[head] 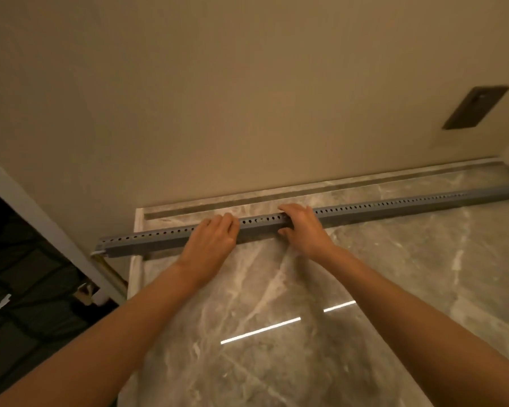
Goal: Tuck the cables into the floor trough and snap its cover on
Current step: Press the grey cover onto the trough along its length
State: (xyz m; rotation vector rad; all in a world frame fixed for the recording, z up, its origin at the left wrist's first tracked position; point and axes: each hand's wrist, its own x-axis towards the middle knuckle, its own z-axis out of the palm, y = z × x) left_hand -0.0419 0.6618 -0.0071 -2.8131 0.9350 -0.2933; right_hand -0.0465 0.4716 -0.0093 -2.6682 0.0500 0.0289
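Head view: pressing both hands, left hand (210,242) and right hand (304,227), flat with fingers together on the gray trough cover (259,227), pushing evenly until probably clicking.

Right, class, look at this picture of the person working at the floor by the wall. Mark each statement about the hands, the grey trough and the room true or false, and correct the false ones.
1. Both hands rest on the long grey perforated trough. True: left hand, right hand.
2. The trough stands upright against the beige wall. False: it lies lengthwise along the floor.
3. The floor is glossy grey marble tile. True.
4. A dark rectangular plate sits on the wall to the left. False: it is on the right.
5. The trough has a row of small holes. True.
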